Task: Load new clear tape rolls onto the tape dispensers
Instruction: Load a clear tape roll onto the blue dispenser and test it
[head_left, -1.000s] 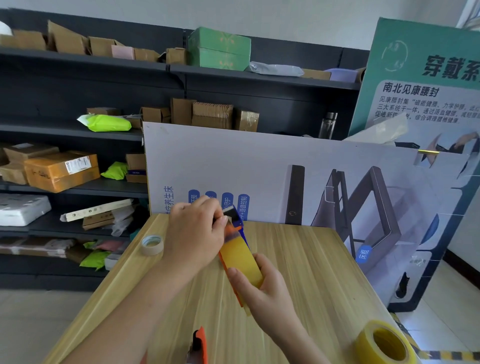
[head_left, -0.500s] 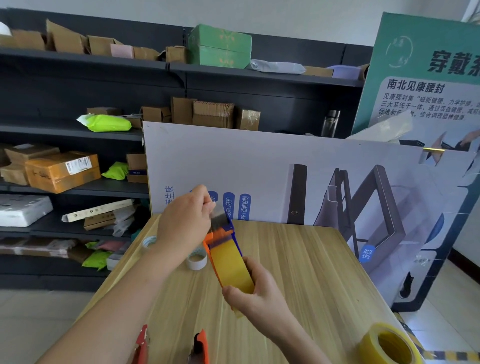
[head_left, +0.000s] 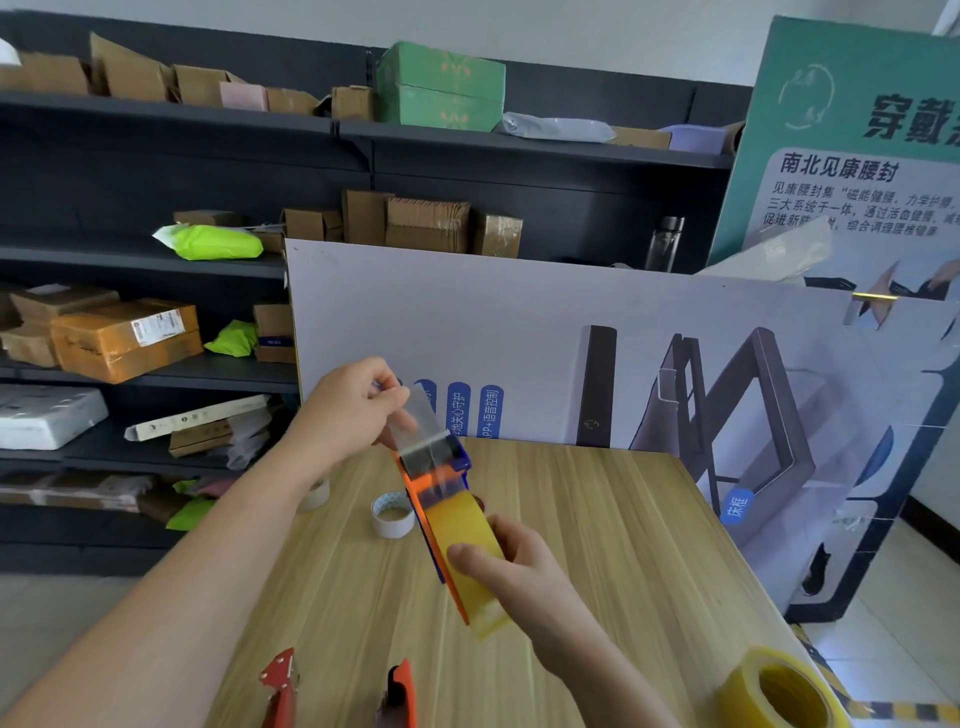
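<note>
An orange and blue tape dispenser is held above the wooden table, with a yellowish clear tape roll mounted in it. My right hand grips the roll and the dispenser's near end. My left hand pinches the free end of the clear tape strip and holds it up above the dispenser's blade end. A spare yellowish tape roll lies at the table's near right corner.
Two small white tape cores lie on the table left of the dispenser. Two more dispensers, red and orange, lie at the near edge. A printed board leans behind the table, in front of dark shelves with boxes.
My left hand has pulled the tape end up and away from the dispenser, drawing out a clear strip. The view has shifted, showing both white cores and the red dispenser.
</note>
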